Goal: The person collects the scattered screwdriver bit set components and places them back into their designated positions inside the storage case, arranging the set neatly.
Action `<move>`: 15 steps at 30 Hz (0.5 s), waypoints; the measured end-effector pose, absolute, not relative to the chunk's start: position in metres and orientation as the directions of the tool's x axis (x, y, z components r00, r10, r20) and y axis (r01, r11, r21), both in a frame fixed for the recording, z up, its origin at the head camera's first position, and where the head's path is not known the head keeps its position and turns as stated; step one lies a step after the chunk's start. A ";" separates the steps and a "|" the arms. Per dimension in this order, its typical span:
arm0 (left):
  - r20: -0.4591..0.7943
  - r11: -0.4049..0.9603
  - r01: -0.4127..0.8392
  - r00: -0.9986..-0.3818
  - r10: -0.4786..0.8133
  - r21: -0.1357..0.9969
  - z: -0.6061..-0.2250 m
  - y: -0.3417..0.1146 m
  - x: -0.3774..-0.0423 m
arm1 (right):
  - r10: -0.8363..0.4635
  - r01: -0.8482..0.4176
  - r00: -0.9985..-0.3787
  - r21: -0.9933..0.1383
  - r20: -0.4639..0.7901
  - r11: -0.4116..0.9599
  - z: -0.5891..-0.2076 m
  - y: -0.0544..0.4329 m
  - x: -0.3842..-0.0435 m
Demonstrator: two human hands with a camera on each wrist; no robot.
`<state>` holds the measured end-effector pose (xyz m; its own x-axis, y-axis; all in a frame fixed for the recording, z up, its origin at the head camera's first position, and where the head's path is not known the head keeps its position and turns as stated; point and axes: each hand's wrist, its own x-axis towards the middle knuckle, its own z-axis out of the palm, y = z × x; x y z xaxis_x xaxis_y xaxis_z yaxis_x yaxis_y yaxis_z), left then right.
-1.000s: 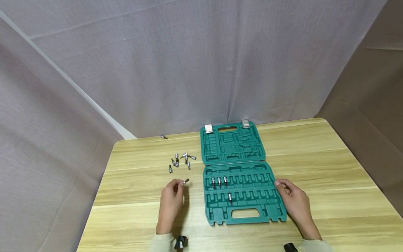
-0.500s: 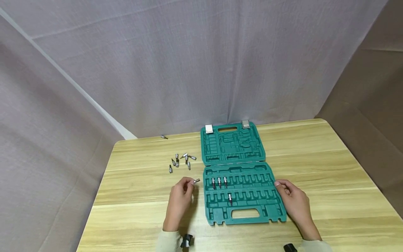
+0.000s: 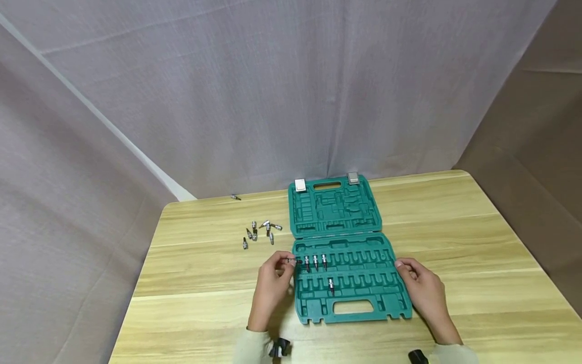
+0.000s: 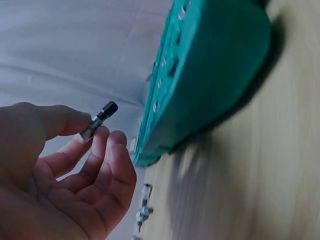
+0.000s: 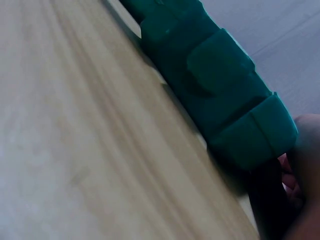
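Note:
A small bit socket (image 4: 100, 120), silver at its base with a dark hex tip, is pinched between the thumb and fingers of my left hand (image 3: 272, 280). It is over the left rim of an open green tool case (image 3: 313, 309) in the head view, beside the upper row of slots. Three bit sockets (image 3: 316, 263) sit side by side at the left of that row, and another bit socket (image 3: 331, 286) sits in the lower row. My right hand (image 3: 425, 288) grips the case's right edge, thumb at the rim; its other fingers are partly hidden.
Several loose bit sockets (image 3: 268, 228) lie in a cluster on the wooden table (image 3: 195, 283), left of the case. One more bit socket (image 3: 235, 197) lies by the back edge. The case lid (image 3: 336, 210) lies folded back toward the grey curtain (image 3: 254, 101).
My left hand has moved right with the bit socket, from the bare table to the case's left rim. The right hand has stayed at the case's edge.

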<state>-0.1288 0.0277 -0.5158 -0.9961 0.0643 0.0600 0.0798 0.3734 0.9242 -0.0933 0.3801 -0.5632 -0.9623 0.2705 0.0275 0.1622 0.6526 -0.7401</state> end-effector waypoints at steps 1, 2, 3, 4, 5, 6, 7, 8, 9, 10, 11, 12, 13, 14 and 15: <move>0.056 0.361 0.077 -0.996 0.067 0.929 -0.515 0.029 -0.129 | 0.269 0.159 -0.963 -0.741 0.030 0.652 -0.563 0.380 -0.093; 0.051 0.349 0.073 -0.996 0.071 0.934 -0.514 0.031 -0.129 | 0.268 0.157 -0.963 -0.741 0.033 0.653 -0.563 0.380 -0.094; 0.046 0.341 0.068 -0.996 0.074 0.938 -0.514 0.032 -0.130 | 0.268 0.155 -0.963 -0.740 0.035 0.654 -0.563 0.380 -0.094; 0.041 0.334 0.064 -0.996 0.077 0.941 -0.513 0.034 -0.130 | 0.269 0.155 -0.962 -0.739 0.037 0.656 -0.563 0.380 -0.094; 0.037 0.328 0.062 -0.996 0.083 0.943 -0.513 0.036 -0.130 | 0.270 0.156 -0.962 -0.738 0.037 0.657 -0.563 0.380 -0.094; 0.036 0.323 0.062 -0.996 0.085 0.944 -0.513 0.037 -0.130 | 0.272 0.157 -0.962 -0.737 0.038 0.658 -0.563 0.380 -0.094; 0.034 0.318 0.060 -0.996 0.087 0.946 -0.514 0.039 -0.131 | 0.273 0.159 -0.961 -0.736 0.036 0.658 -0.563 0.380 -0.094; 0.029 0.314 0.055 -0.996 0.087 0.948 -0.514 0.041 -0.131 | 0.273 0.160 -0.961 -0.736 0.036 0.658 -0.562 0.380 -0.094; 0.026 0.312 0.051 -0.996 0.086 0.949 -0.514 0.043 -0.131 | 0.275 0.161 -0.961 -0.736 0.035 0.657 -0.562 0.380 -0.093; 0.022 0.310 0.048 -0.996 0.085 0.949 -0.514 0.045 -0.131 | 0.274 0.161 -0.961 -0.737 0.035 0.657 -0.562 0.379 -0.093; 0.019 0.309 0.045 -0.996 0.085 0.950 -0.515 0.046 -0.132 | 0.274 0.160 -0.961 -0.737 0.035 0.656 -0.562 0.379 -0.093; 0.014 0.304 0.039 -0.996 0.084 0.952 -0.515 0.047 -0.132 | 0.274 0.161 -0.961 -0.738 0.034 0.655 -0.562 0.379 -0.093; 0.006 0.298 0.031 -0.996 0.085 0.954 -0.515 0.049 -0.132 | 0.274 0.160 -0.961 -0.738 0.035 0.655 -0.562 0.379 -0.093; -0.003 0.294 0.023 -0.996 0.087 0.955 -0.515 0.050 -0.132 | 0.275 0.160 -0.961 -0.738 0.035 0.656 -0.562 0.379 -0.093; -0.008 0.289 0.018 -0.996 0.089 0.957 -0.515 0.050 -0.132 | 0.275 0.161 -0.961 -0.738 0.035 0.655 -0.562 0.379 -0.093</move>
<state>-0.1320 0.0505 -0.5149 -0.9960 0.0889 -0.0078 0.0184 0.2890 0.9571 -0.0928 0.3790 -0.5622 -0.9607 0.2754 0.0349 0.1609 0.6550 -0.7383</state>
